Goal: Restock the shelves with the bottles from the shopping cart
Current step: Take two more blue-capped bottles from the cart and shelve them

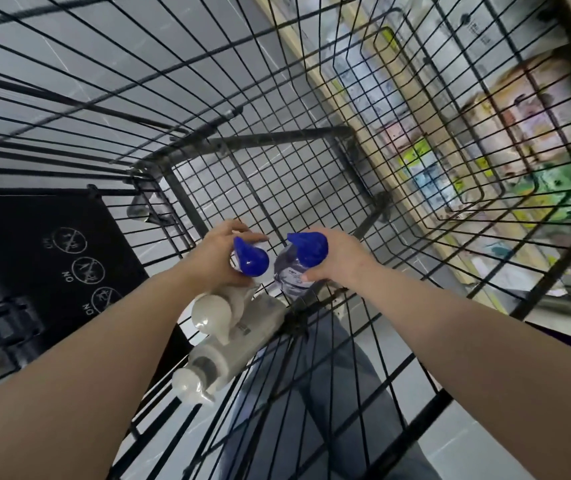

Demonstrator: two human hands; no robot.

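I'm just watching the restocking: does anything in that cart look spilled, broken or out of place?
Nothing stands out. Each hand, left and right, grips a blue-capped bottle; two white pump bottles lie on their sides in the cart, with no visible spill.

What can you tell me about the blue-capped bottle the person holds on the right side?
The bottle looks like clear plastic with a bright blue pump cap and a pale printed label, too blurred to read. It stands roughly upright inside the wire cart, near its bottom. The right hand grips it around the neck and shoulder. A second blue-capped bottle sits just beside it.
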